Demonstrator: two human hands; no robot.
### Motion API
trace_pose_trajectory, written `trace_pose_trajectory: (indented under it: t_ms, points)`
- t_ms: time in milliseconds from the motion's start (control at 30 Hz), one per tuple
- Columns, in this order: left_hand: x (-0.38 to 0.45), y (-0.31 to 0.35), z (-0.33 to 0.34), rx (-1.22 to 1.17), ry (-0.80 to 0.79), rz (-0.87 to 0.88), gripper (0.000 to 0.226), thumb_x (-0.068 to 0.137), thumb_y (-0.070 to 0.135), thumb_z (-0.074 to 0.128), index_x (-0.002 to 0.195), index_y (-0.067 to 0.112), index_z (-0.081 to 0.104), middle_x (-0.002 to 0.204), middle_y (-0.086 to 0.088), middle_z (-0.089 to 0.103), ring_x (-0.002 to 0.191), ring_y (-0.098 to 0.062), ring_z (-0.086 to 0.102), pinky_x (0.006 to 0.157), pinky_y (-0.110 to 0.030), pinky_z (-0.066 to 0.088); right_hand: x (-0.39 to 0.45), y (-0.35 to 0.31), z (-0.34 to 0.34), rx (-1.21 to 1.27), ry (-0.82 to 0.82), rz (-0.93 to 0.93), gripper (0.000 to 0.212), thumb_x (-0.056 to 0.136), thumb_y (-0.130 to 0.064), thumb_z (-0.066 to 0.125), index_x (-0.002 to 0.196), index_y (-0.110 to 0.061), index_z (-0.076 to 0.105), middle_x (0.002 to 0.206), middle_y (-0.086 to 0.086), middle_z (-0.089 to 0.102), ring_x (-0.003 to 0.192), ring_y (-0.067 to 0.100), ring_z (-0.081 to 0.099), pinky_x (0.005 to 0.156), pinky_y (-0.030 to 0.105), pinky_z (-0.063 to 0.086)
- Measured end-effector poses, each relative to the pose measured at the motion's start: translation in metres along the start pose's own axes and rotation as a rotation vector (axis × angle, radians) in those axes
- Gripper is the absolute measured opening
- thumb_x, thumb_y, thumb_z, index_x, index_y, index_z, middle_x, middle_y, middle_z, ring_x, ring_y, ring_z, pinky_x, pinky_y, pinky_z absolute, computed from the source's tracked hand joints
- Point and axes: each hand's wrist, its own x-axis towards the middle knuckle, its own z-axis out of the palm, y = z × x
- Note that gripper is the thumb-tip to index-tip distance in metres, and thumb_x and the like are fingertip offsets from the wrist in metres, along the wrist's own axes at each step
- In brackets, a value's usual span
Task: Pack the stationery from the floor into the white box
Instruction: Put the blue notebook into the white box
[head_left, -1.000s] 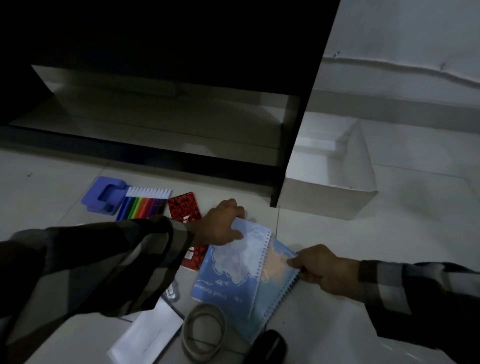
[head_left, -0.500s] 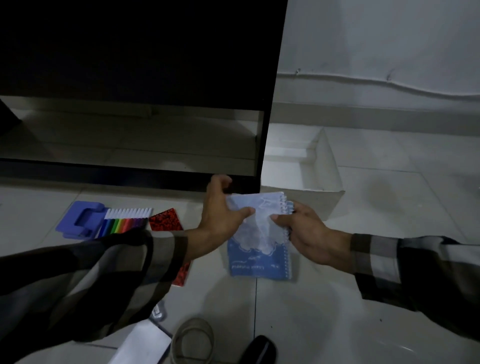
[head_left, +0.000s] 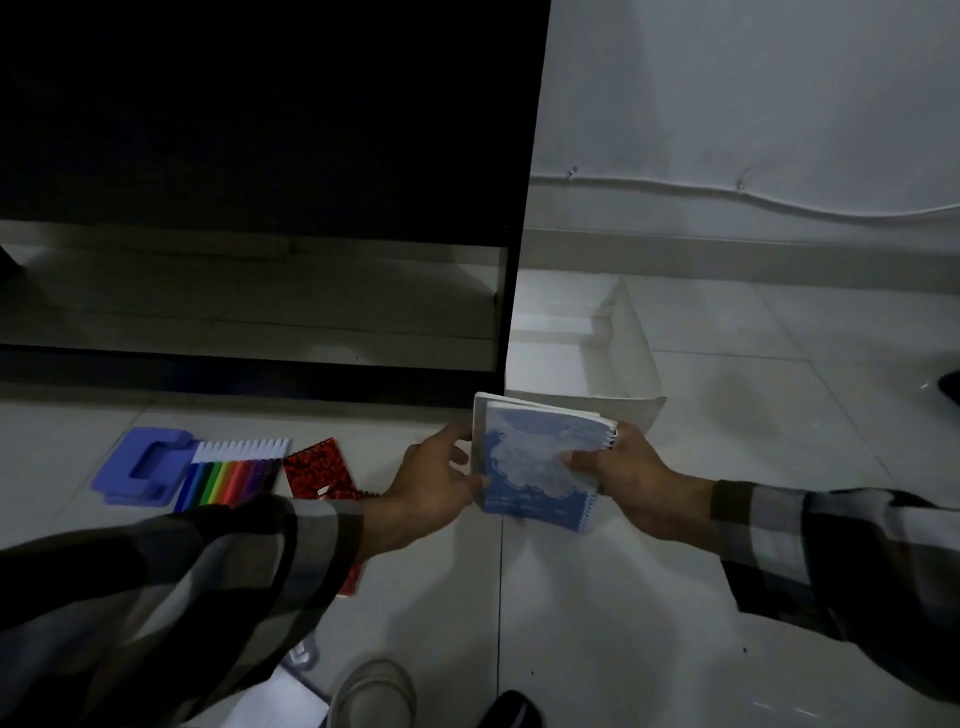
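Note:
Both hands hold a stack of blue spiral notebooks (head_left: 535, 462) above the floor, just in front of the white box (head_left: 631, 353). My left hand (head_left: 434, 480) grips the stack's left edge. My right hand (head_left: 623, 475) grips the spiral side, thumb on the cover. The open white box stands on the floor beyond the notebooks, beside the dark cabinet. On the floor at left lie a red notebook (head_left: 317, 470), a set of coloured markers (head_left: 228, 475) and a purple plastic piece (head_left: 143, 465).
A black cabinet (head_left: 260, 156) with a low open shelf fills the upper left. A roll of tape (head_left: 371, 693), a white paper (head_left: 291, 699) and a dark object (head_left: 511, 709) lie at the bottom edge. White tiled floor spreads to the right.
Both hands gathered the blue notebooks off the floor into one stack and raised them forward, closer to the white box.

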Motion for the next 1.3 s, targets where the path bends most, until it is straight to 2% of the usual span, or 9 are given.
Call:
trace_pose_trajectory:
  t_ms: [133,300,467,633,733,800,1000,1200,1300]
  points:
    - [0.004,0.005,0.002,0.010,0.007,0.108,0.031,0.088,0.015,0.078,0.115,0.020,0.064,0.103,0.006,0.067,0.072,0.004,0.070,0.056,-0.008,0.050,-0.001,-0.001,-0.002,0.064,-0.046,-0.064,0.035,0.080,0.017,0.069,0.104,-0.008,0.077,0.101,0.019,0.077,0.092,0.034,0.074,0.077,0.044,0.061]
    - [0.010,0.010,-0.002,0.117,0.058,0.235,0.033,0.092,0.014,0.070,0.124,0.021,0.069,0.101,0.006,0.075,0.085,-0.006,0.072,0.069,-0.009,0.054,0.003,0.005,0.001,0.155,0.024,-0.040,0.031,0.078,0.019,0.070,0.098,-0.004,0.067,0.082,0.001,0.075,0.082,0.020,0.071,0.067,0.027,0.060]
    - [0.020,0.009,-0.003,0.289,-0.028,0.227,0.027,0.097,0.023,0.062,0.121,0.013,0.070,0.102,-0.005,0.075,0.094,-0.023,0.071,0.082,-0.041,0.061,0.002,0.007,-0.011,-0.325,-0.061,-0.205,0.029,0.076,0.000,0.080,0.092,-0.018,0.063,0.087,0.001,0.069,0.080,0.014,0.066,0.066,0.021,0.053]
    - [0.021,0.018,-0.006,0.333,-0.049,0.358,0.019,0.100,0.017,0.059,0.098,0.005,0.073,0.088,-0.006,0.076,0.082,-0.018,0.072,0.075,-0.041,0.058,0.005,-0.011,-0.034,-0.701,-0.090,-0.379,0.025,0.078,-0.008,0.080,0.098,-0.018,0.067,0.095,-0.003,0.072,0.088,0.014,0.068,0.071,0.023,0.057]
    - [0.024,0.034,-0.018,0.254,-0.055,0.504,0.016,0.102,0.014,0.059,0.097,0.006,0.071,0.081,0.000,0.075,0.073,-0.007,0.071,0.067,-0.038,0.059,0.007,-0.040,-0.047,-0.744,-0.059,-0.453,0.019,0.078,-0.018,0.084,0.083,-0.029,0.069,0.077,-0.017,0.072,0.071,0.002,0.068,0.058,0.009,0.048]
    - [0.023,0.048,-0.023,0.144,0.004,0.582,0.013,0.102,0.013,0.059,0.101,0.008,0.071,0.081,0.004,0.075,0.072,-0.004,0.072,0.067,-0.036,0.061,0.008,-0.065,-0.062,-0.774,-0.023,-0.504,0.015,0.079,-0.026,0.086,0.077,-0.020,0.071,0.068,-0.011,0.072,0.060,0.007,0.068,0.050,0.018,0.050]
    - [0.008,0.070,0.011,0.140,0.075,0.733,0.020,0.100,0.032,0.060,0.119,0.028,0.058,0.100,0.017,0.055,0.085,-0.006,0.060,0.067,-0.015,0.048,0.000,-0.122,-0.113,-0.533,-0.098,-0.553,0.010,0.088,-0.028,0.078,0.095,-0.020,0.076,0.080,-0.001,0.075,0.058,0.011,0.064,0.052,0.021,0.052]
    - [0.037,0.065,0.036,0.609,-0.118,0.517,0.076,0.101,0.040,0.056,0.158,0.004,0.021,0.162,-0.009,0.026,0.148,-0.028,0.028,0.122,-0.034,0.025,0.006,-0.143,-0.152,-0.332,0.019,-0.607,0.003,0.087,-0.019,0.078,0.089,-0.020,0.075,0.068,0.002,0.066,0.055,0.021,0.053,0.049,0.028,0.049]
    - [0.046,0.065,0.040,0.711,-0.187,0.501,0.068,0.098,0.039,0.060,0.150,0.004,0.034,0.151,-0.014,0.037,0.138,-0.031,0.038,0.114,-0.039,0.037,0.021,-0.144,-0.157,-0.193,0.142,-0.574,0.017,0.085,-0.016,0.080,0.096,-0.008,0.071,0.069,0.006,0.064,0.056,0.019,0.054,0.050,0.030,0.050]
